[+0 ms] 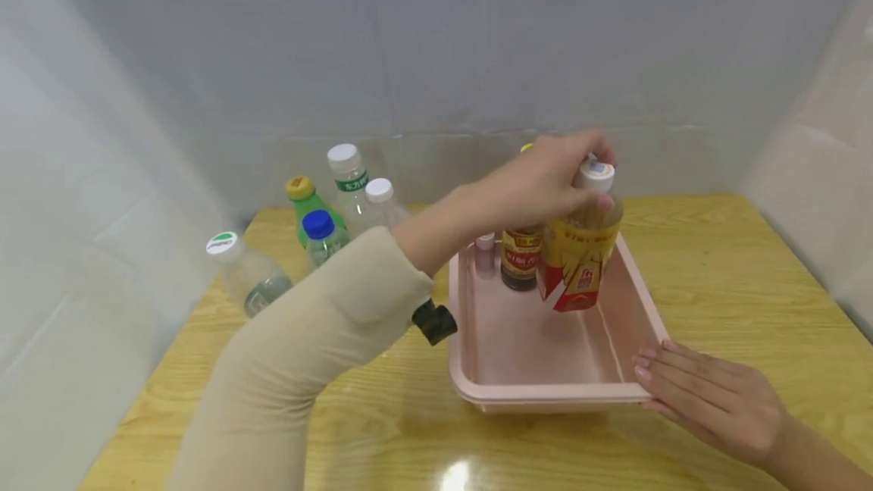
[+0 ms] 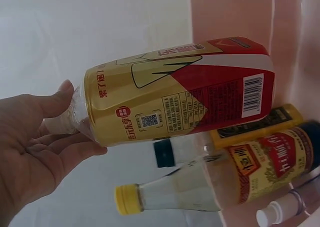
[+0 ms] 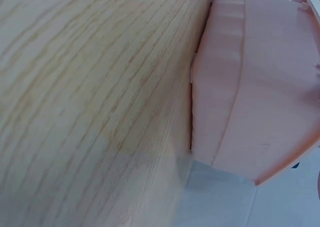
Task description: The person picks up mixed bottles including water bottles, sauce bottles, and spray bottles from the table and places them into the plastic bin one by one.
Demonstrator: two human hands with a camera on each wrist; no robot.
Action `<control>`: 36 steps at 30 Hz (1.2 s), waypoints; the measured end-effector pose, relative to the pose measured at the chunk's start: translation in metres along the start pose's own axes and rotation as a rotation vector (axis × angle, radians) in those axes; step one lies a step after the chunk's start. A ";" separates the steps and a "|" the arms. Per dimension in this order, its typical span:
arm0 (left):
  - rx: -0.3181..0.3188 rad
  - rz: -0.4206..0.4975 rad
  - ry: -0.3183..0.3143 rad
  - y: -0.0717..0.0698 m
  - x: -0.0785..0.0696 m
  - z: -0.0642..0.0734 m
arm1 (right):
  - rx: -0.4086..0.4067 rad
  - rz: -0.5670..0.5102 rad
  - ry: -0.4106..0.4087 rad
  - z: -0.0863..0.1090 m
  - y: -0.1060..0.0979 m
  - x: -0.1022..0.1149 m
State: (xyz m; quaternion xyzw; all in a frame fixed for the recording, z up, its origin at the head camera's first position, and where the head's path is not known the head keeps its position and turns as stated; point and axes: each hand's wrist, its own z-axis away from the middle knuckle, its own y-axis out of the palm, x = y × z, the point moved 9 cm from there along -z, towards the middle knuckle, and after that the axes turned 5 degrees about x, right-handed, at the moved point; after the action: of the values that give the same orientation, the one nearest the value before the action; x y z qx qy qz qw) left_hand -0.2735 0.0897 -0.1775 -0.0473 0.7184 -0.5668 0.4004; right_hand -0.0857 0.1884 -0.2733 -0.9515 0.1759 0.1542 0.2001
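Note:
My left hand [image 1: 546, 173] grips a plastic drink bottle [image 1: 580, 264] with a red and gold label by its neck, just under the white cap. The drink bottle [image 2: 180, 92] is held over the pink plastic basin [image 1: 546, 392]; whether its base touches the basin floor I cannot tell. Behind it in the basin stand a yellow-capped glass sauce bottle [image 1: 521, 256] and a small white-capped bottle [image 1: 485, 258]. A yellow-labelled, dark-capped bottle [image 2: 164, 153] shows in the left wrist view. My right hand [image 1: 716, 400] rests straight fingers against the basin's near right corner.
Left of the basin stand several bottles: a green one with a yellow cap [image 1: 300, 189], a blue-capped one [image 1: 318, 226], two white-capped clear ones [image 1: 346, 161] and a tilted-looking one [image 1: 235, 264]. My left sleeve partly hides them. The wooden table [image 1: 736, 279] ends at pale walls.

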 end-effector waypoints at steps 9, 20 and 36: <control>0.049 -0.037 -0.011 0.020 0.016 -0.010 | -0.016 0.005 0.014 -0.003 0.000 0.000; 0.131 -0.076 -0.053 0.044 0.037 -0.031 | -0.014 0.003 0.013 -0.004 -0.002 0.001; 0.124 -0.004 -0.040 0.045 0.041 -0.043 | 0.006 -0.015 0.028 -0.005 -0.003 0.002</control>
State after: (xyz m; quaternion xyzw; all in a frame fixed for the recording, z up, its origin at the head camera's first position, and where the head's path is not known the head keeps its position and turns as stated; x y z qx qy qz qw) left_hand -0.3106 0.1175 -0.2355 -0.0352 0.6739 -0.6100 0.4155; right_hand -0.0818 0.1887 -0.2686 -0.9542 0.1722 0.1387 0.2017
